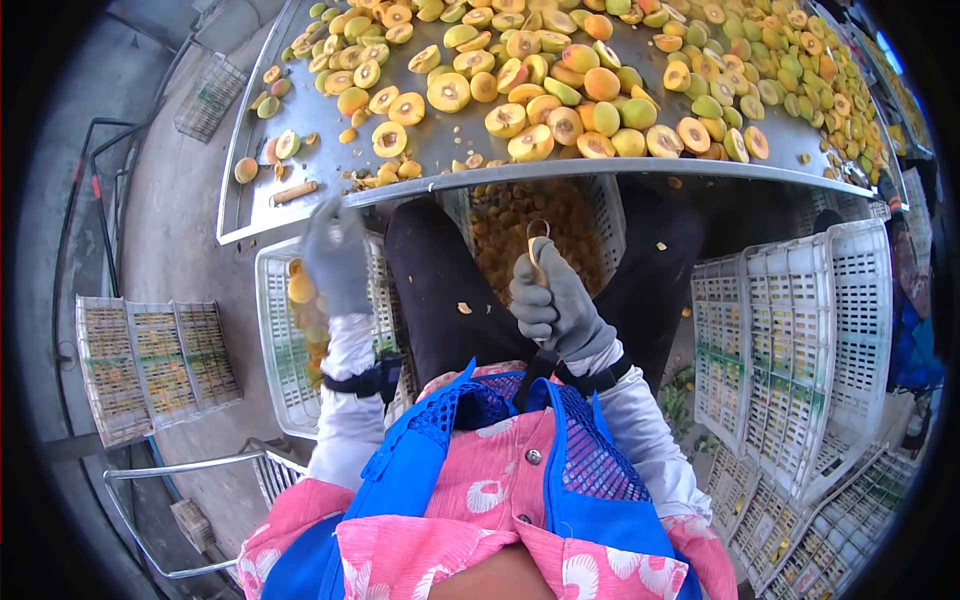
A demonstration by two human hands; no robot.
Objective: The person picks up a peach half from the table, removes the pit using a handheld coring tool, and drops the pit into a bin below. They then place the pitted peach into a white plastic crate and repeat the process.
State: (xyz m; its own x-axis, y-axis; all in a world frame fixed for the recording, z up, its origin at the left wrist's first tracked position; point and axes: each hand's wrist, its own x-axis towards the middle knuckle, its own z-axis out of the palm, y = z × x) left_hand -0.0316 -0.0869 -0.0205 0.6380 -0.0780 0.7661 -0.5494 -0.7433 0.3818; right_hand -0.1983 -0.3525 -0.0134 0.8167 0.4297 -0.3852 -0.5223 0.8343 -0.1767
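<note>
Honestly, the right hand [563, 305] looks fine: its gloved fingers are wrapped around a loop-headed pitting tool [537, 258], metal loop pointing up, in front of the bench's near edge. The left hand [338, 262] is a blur over the left crate [281, 335], just off the near-left corner of the metal bench [300, 130], so can't tell if it's gripping anything or released. The cut peaches [531, 142] are heaped from the near edge back toward the far side and thick at the right end, with more fruit in that left crate.

What I'd worry about is the near edge. Some halves sit right up against it, so a careless sleeve or reach could tip one into the scrap crate [611, 215] between the knees. A quick left-hand swing might also knock the short wooden stick [295, 193] off the corner, and that exposed loop could snag the other glove if they cross.
</note>
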